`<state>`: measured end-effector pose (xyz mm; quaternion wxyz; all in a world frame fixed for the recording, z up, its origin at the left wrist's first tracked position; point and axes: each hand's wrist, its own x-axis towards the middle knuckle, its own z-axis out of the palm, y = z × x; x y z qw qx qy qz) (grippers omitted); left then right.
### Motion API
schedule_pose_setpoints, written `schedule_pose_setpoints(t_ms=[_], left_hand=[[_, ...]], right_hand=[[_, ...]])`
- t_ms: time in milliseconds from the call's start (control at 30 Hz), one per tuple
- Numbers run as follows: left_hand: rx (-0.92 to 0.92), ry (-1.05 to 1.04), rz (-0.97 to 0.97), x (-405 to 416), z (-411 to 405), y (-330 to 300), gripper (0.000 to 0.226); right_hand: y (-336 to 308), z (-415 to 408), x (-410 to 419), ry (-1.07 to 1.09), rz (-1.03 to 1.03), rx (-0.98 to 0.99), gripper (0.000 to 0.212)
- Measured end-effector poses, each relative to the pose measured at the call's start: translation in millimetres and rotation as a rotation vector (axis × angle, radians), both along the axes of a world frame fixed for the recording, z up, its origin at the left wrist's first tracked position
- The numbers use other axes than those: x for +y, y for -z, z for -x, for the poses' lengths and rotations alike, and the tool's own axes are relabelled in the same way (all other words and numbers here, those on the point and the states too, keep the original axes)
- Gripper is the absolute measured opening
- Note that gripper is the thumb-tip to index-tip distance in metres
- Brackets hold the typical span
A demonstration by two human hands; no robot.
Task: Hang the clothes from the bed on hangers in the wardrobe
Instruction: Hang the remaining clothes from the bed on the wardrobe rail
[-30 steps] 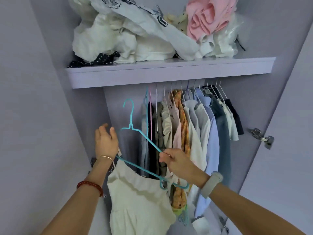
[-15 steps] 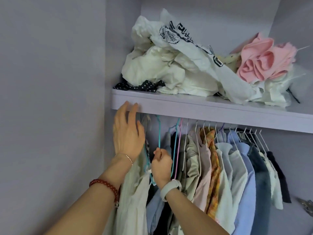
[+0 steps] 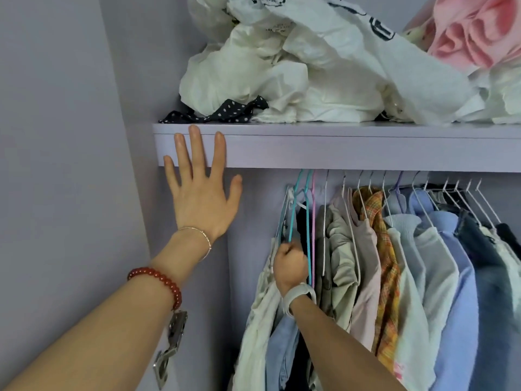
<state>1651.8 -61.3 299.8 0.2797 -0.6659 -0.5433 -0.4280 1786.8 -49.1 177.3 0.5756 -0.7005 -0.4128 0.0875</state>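
We are hooking a teal hanger [image 3: 293, 218] onto the wardrobe rail, at the left end of the row of hung clothes [image 3: 394, 263]. Our right hand [image 3: 290, 268] is gripping the hanger's wire; a cream top [image 3: 262, 314] is hanging below it. Our left hand [image 3: 201, 193] is lying flat, fingers spread, against the shelf [image 3: 338, 148]. Next, probably letting go. On the shelf, crumpled white and pink fabric [image 3: 310, 66] is piling up.

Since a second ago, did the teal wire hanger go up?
Yes. The teal wire hanger rose: its hook now reaches up under the lilac shelf, gripped by the right hand.
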Motion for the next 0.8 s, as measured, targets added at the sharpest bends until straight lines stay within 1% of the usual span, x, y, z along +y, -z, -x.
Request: schedule_pose_setpoints(t_ms=[67,100,200,300,400,500,567,633,700,800], left_hand=[[-0.014,-0.003,-0.021,1,-2,0,0.069],[-0.023,-0.003,-0.026,1,-3,0,0.070],[-0.033,-0.006,-0.045,2,-4,0,0.072],[-0.035,-0.007,-0.037,1,-4,0,0.073],[-0.023,0.000,-0.009,-1,-2,-2,0.072],[-0.016,0.003,0.027,-4,0,-2,0.073],[-0.029,0.013,0.061,-11,-2,-5,0.075],[-0.100,0.043,0.132,-22,-10,-7,0.077],[-0.224,0.115,0.216,-35,-24,-4,0.079],[-0.342,0.272,0.278,-58,-48,9,0.077]], right_hand=[[3,-4,0,0.009,-0.037,-0.049,0.046],[2,-4,0,0.002,-0.041,-0.058,0.043],[1,-4,-1,-0.019,-0.042,-0.075,0.025],[3,-8,-5,-0.060,-0.018,-0.103,0.025],[3,-10,-14,-0.145,0.015,-0.107,0.030],[1,-10,-30,-0.230,0.019,-0.102,0.041],[-1,-10,-46,-0.317,0.056,-0.119,0.050],[-5,-12,-62,-0.386,0.113,-0.164,0.054],[-13,-19,-81,-0.426,0.152,-0.219,0.053],[-22,-41,-117,-0.406,0.090,-0.340,0.047]])
